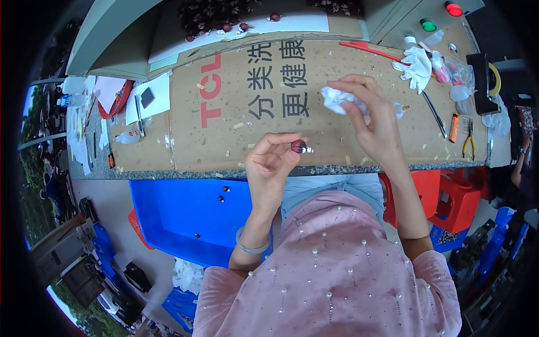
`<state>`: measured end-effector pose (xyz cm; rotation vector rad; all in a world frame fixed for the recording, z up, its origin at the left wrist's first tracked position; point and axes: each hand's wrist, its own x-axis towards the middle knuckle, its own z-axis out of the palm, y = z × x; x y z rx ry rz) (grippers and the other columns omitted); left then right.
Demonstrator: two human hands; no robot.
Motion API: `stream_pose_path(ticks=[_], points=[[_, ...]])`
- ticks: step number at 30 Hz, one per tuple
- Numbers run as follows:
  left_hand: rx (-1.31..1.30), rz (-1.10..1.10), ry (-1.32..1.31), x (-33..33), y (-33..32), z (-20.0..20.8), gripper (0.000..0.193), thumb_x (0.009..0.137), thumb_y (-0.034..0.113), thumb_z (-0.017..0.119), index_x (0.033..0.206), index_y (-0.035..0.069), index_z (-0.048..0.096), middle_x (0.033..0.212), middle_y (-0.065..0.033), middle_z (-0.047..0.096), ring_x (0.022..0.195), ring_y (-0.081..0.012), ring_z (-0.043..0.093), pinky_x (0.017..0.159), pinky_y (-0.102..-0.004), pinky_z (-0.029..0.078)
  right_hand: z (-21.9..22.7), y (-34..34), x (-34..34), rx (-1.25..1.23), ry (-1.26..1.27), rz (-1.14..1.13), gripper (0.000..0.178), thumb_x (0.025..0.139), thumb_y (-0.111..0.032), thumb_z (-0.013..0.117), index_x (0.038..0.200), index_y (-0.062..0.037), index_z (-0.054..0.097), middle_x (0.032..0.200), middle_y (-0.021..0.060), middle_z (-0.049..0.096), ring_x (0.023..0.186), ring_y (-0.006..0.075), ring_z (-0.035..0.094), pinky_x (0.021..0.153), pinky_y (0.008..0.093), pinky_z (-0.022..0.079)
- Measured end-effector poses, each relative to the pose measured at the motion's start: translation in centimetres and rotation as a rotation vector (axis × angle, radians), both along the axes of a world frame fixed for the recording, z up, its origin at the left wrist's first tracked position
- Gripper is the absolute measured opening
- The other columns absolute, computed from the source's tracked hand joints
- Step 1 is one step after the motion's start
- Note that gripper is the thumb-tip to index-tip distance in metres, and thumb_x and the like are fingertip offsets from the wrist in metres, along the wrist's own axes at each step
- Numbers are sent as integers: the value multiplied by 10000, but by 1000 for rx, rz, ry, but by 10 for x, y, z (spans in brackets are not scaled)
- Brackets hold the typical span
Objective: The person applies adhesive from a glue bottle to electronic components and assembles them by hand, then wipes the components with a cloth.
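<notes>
Between the thumb and fingertips of my left hand [270,165] is a small dark red, rounded part [298,146] with a silvery metal end pointing right. This hand is above the near edge of the cardboard-covered bench [224,147]. Farther right and a little higher, my right hand [371,115] pinches a crumpled white cloth [336,100]. Just beyond its wrist shows a whitish object with a brownish tip [400,110], partly hidden by the hand. The two hands are apart.
Many similar dark red parts [227,27] lie on the shelf ahead. A blue bin [168,224] at lower left holds a few. On the right are a white rag [416,68], yellow-handled pliers [469,145] and an orange box cutter [453,127]. Red stools [456,196] stand below.
</notes>
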<state>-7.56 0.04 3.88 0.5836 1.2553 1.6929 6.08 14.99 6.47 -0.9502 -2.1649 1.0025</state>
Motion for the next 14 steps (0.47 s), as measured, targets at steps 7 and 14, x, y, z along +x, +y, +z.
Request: stream_pose_path(ticks=[7, 14], points=[[43, 18, -106, 6, 4, -5, 217, 808, -26, 645, 1009, -20, 562, 1014, -131, 627, 893, -122, 601, 758, -211, 474, -10, -36, 1, 52, 138, -25, 319, 779, 46, 575, 1090, -14, 610, 1086, 134, 585, 844, 227, 615, 800, 319, 474], [105, 30, -149, 27, 10, -12, 217, 793, -55, 647, 988, -14, 562, 1045, -127, 594, 922, -167, 603, 814, -263, 508, -18, -72, 10, -997, 503, -95, 290, 809, -60, 667, 1097, -59, 634, 1057, 125, 611, 911, 199, 617, 834, 290, 491]])
